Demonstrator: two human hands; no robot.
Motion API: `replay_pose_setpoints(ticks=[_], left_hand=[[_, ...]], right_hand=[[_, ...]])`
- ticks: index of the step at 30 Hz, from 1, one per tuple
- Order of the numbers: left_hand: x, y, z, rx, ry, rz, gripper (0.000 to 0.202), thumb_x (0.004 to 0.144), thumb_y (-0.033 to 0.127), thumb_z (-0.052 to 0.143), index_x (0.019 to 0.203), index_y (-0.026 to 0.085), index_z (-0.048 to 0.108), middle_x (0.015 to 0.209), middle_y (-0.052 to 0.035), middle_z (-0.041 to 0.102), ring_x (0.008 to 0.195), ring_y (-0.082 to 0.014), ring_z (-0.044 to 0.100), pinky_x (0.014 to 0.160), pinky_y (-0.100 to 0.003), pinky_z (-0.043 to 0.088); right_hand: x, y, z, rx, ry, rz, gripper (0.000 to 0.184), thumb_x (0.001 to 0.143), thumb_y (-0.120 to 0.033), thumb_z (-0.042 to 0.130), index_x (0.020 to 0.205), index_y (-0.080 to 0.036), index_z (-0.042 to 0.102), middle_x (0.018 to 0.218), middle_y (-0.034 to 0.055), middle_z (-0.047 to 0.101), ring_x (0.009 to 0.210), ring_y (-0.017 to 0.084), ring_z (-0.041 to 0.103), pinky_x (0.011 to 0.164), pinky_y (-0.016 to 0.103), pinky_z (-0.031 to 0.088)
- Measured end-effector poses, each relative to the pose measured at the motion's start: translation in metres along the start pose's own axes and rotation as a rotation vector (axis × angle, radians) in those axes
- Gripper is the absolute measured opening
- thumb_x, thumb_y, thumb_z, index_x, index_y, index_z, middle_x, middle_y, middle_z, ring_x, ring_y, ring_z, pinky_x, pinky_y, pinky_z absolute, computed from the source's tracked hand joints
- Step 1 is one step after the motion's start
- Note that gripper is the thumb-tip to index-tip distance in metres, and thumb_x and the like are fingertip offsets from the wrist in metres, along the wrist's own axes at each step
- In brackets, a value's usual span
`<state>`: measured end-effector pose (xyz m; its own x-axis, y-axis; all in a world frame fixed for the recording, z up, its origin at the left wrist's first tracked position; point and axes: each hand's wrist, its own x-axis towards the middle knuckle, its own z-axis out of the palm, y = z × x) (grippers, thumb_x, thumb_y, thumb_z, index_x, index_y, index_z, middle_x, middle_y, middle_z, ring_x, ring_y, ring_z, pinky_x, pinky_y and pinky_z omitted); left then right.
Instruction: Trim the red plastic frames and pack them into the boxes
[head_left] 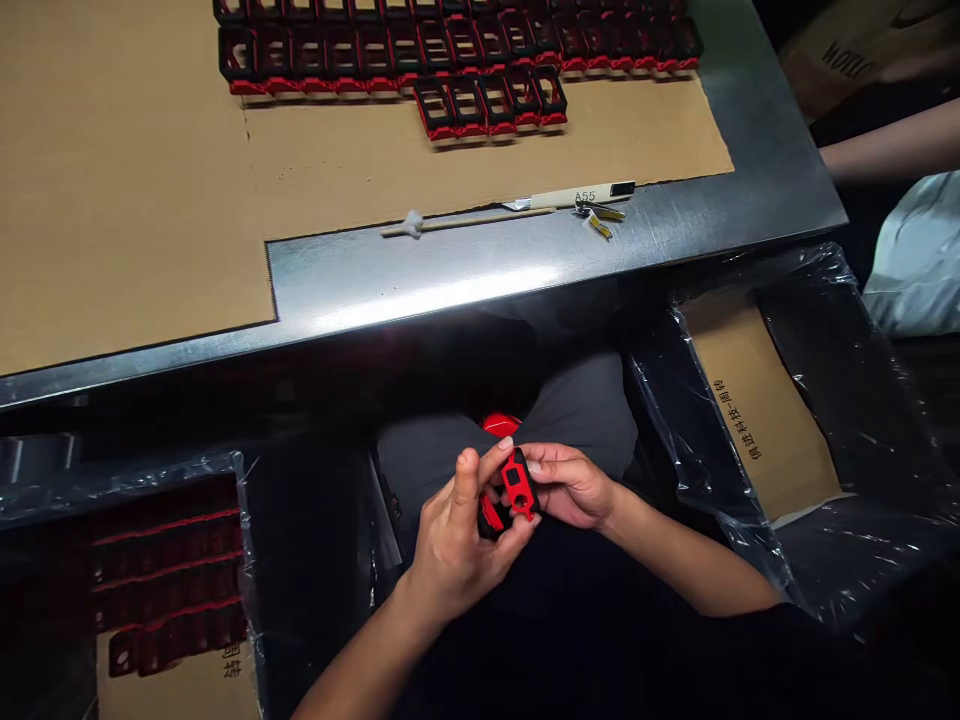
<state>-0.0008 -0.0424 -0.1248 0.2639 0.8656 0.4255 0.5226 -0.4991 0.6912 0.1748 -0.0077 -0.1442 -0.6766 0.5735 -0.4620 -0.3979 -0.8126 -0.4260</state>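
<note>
Over my lap I hold a small red-and-black plastic frame (518, 484) between both hands. It has a square cutout and a round hole in its red face. My left hand (459, 545) grips it from the left and below, with its thumb and fingertips on the edges. From the right, my right hand (574, 485) pinches the frame's upper right side. The fingers of my right hand are partly hidden behind the part. Rows of similar red-and-black frames (491, 103) stand on the cardboard sheet (150, 170) ahead of me.
On the metal table edge (360, 292) lie a utility knife (581, 196), a stick with white fluff (465, 222) and nail clippers (598, 217). A plastic-lined box (765, 420) stands at right; another box (180, 690) at lower left contains more frames. A person's arm (892, 142) shows at upper right.
</note>
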Motion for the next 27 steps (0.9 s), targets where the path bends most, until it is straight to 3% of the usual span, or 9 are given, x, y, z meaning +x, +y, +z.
replay_pose_setpoints(ticks=[5, 7, 10, 14, 16, 20, 23, 25, 27], left_hand=[[-0.002, -0.002, -0.001, 0.004, -0.021, -0.04, 0.107, 0.083, 0.019, 0.072, 0.158, 0.019, -0.004, 0.132, -0.0207, 0.066, 0.106, -0.025, 0.073, 0.076, -0.034, 0.063], [-0.004, -0.003, -0.002, -0.012, -0.02, -0.081, 0.105, 0.083, 0.021, 0.072, 0.159, 0.019, -0.001, 0.132, -0.0211, 0.064, 0.089, -0.021, 0.075, 0.073, -0.033, 0.063], [-0.007, -0.004, -0.003, -0.072, -0.021, -0.163, 0.102, 0.083, 0.021, 0.071, 0.159, 0.022, 0.003, 0.133, -0.0206, 0.063, 0.065, -0.012, 0.066, 0.067, -0.03, 0.062], [-0.008, -0.003, -0.005, -0.123, -0.042, -0.245, 0.101, 0.083, 0.021, 0.07, 0.159, 0.025, 0.004, 0.134, -0.0186, 0.061, 0.064, -0.0107, 0.063, 0.066, -0.029, 0.061], [-0.007, -0.003, -0.007, -0.122, -0.053, -0.255, 0.098, 0.082, 0.021, 0.069, 0.159, 0.024, 0.008, 0.133, -0.0177, 0.06, 0.073, -0.0139, 0.068, 0.072, -0.032, 0.062], [-0.007, -0.008, -0.007, -0.085, -0.107, -0.217, 0.082, 0.079, 0.016, 0.066, 0.153, 0.022, 0.031, 0.13, -0.0166, 0.059, 0.117, -0.0277, 0.064, 0.094, -0.043, 0.059], [-0.008, -0.014, -0.007, -0.138, -0.096, -0.272, 0.071, 0.077, 0.014, 0.066, 0.144, 0.023, 0.044, 0.132, -0.0149, 0.059, 0.122, -0.0283, 0.061, 0.099, -0.046, 0.056], [-0.011, -0.019, -0.01, -0.248, -0.057, -0.345, 0.066, 0.078, 0.02, 0.069, 0.141, 0.025, 0.048, 0.136, -0.0142, 0.059, 0.127, -0.0302, 0.059, 0.104, -0.049, 0.053], [-0.014, -0.023, -0.014, -0.399, -0.019, -0.437, 0.067, 0.079, 0.029, 0.073, 0.141, 0.024, 0.048, 0.14, -0.0156, 0.058, 0.127, -0.0324, 0.059, 0.103, -0.05, 0.053]], right_hand=[[0.0, 0.003, -0.003, 0.03, 0.027, -0.005, 0.039, 0.073, -0.039, 0.085, 0.099, -0.014, 0.07, 0.083, 0.0036, 0.072, 0.073, 0.013, 0.067, 0.07, 0.025, 0.054], [0.0, 0.003, -0.002, 0.028, 0.06, -0.039, 0.04, 0.07, -0.036, 0.088, 0.099, -0.016, 0.07, 0.081, 0.001, 0.07, 0.069, 0.012, 0.066, 0.066, 0.024, 0.054], [0.0, 0.0, 0.001, -0.007, 0.11, -0.091, 0.042, 0.064, -0.033, 0.092, 0.094, -0.016, 0.068, 0.08, -0.001, 0.07, 0.06, 0.009, 0.064, 0.057, 0.021, 0.054], [-0.002, -0.006, 0.009, -0.085, 0.124, -0.133, 0.041, 0.066, -0.036, 0.091, 0.094, -0.016, 0.068, 0.078, -0.0012, 0.069, 0.055, 0.008, 0.062, 0.05, 0.019, 0.053], [-0.003, -0.006, 0.011, -0.117, 0.105, -0.145, 0.041, 0.07, -0.038, 0.088, 0.097, -0.015, 0.069, 0.076, -0.001, 0.069, 0.054, 0.008, 0.062, 0.048, 0.018, 0.053], [-0.003, 0.0, 0.015, -0.225, 0.133, -0.145, 0.041, 0.073, -0.035, 0.087, 0.105, -0.016, 0.069, 0.071, -0.0033, 0.066, 0.053, 0.007, 0.061, 0.05, 0.019, 0.052], [-0.003, -0.002, 0.017, -0.362, 0.156, -0.153, 0.042, 0.072, -0.036, 0.086, 0.106, -0.017, 0.07, 0.069, -0.0038, 0.066, 0.053, 0.008, 0.061, 0.052, 0.021, 0.053], [-0.002, -0.019, 0.017, -0.52, 0.203, -0.26, 0.037, 0.077, -0.041, 0.081, 0.104, -0.017, 0.072, 0.068, -0.0024, 0.067, 0.055, 0.01, 0.061, 0.054, 0.024, 0.053], [-0.001, -0.053, 0.015, -0.778, 0.379, -0.536, 0.028, 0.084, -0.042, 0.074, 0.101, -0.019, 0.074, 0.075, 0.0009, 0.07, 0.065, 0.013, 0.065, 0.063, 0.028, 0.055]])
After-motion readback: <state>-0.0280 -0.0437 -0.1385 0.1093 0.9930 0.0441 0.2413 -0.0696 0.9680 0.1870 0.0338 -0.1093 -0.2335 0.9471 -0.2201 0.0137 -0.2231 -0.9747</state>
